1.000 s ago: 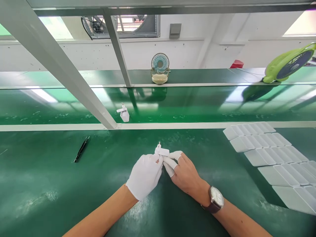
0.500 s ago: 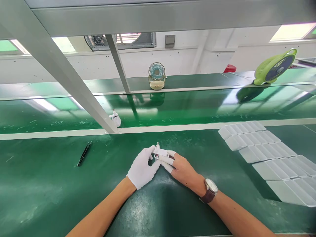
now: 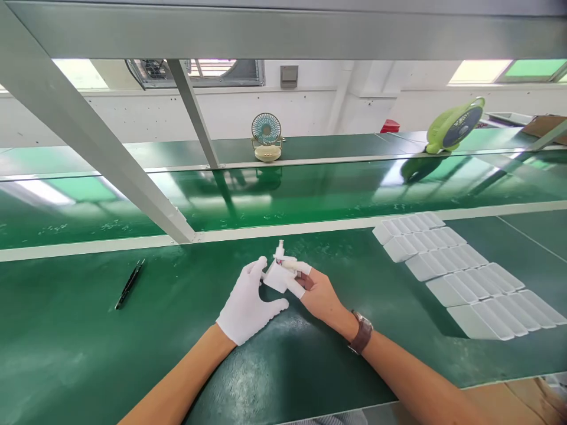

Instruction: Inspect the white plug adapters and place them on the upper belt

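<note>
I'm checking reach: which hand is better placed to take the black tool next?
The left hand, probably: it is open, thumb spread wide, and nearer the black tool. The right hand is farther off, its fingers holding the white part.

A small white, box-shaped, plastic-looking case (image 3: 275, 278) tilts over the green table (image 3: 345, 372), closer to its far edge than its near one. A narrow pale stem (image 3: 280, 248) points toward the far edge; a flat white flap (image 3: 287, 258) juts beside the stem's base.
</note>
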{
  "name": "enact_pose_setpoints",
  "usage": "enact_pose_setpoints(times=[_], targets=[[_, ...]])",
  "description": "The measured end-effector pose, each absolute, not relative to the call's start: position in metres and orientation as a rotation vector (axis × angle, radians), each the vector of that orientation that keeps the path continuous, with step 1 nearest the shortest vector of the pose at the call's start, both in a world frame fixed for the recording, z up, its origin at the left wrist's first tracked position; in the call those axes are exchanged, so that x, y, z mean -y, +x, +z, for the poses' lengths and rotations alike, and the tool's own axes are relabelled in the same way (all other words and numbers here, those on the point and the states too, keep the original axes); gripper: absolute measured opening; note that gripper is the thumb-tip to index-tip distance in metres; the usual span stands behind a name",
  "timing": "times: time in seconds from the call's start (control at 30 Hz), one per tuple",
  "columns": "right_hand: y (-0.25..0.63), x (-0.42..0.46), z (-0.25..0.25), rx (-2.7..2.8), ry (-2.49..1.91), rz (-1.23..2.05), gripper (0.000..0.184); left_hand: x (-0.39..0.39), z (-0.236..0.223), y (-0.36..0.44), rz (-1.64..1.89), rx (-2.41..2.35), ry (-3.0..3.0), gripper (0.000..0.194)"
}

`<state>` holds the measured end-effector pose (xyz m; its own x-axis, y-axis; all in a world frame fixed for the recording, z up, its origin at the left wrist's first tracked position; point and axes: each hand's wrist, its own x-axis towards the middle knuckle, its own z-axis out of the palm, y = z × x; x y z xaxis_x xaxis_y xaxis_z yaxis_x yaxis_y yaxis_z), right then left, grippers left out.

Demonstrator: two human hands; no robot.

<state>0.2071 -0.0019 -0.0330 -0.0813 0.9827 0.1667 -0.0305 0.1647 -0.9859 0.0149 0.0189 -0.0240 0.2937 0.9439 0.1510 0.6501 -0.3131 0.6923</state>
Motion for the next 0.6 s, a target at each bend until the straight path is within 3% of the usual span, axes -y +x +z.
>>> enact_pose_setpoints(times=[0.1, 0.17, 0.23, 0.33, 0.6], targets=[[0.201, 0.005, -0.026, 0.986, -0.862, 1.518, 0.047, -0.01, -0.019, 0.02, 0.872, -1.453, 2.096, 0.08], [0.198, 0.008, -0.022, 0.868, -0.778, 1.69, 0.044, -0.004, -0.014, 0.022, 0.952, -1.41, 2.152, 0.071], [0.196, 0.011, -0.018, 0.807, -0.712, 1.814, 0.04, 0.0, -0.01, 0.022, 1.009, -1.352, 2.185, 0.075], [0.192, 0.015, -0.015, 0.773, -0.706, 1.9, 0.039, 0.003, -0.007, 0.018, 1.052, -1.272, 2.169, 0.082], [0.188, 0.017, -0.016, 0.778, -0.698, 1.986, 0.036, 0.001, 0.008, 0.015, 0.999, -1.111, 2.006, 0.042]])
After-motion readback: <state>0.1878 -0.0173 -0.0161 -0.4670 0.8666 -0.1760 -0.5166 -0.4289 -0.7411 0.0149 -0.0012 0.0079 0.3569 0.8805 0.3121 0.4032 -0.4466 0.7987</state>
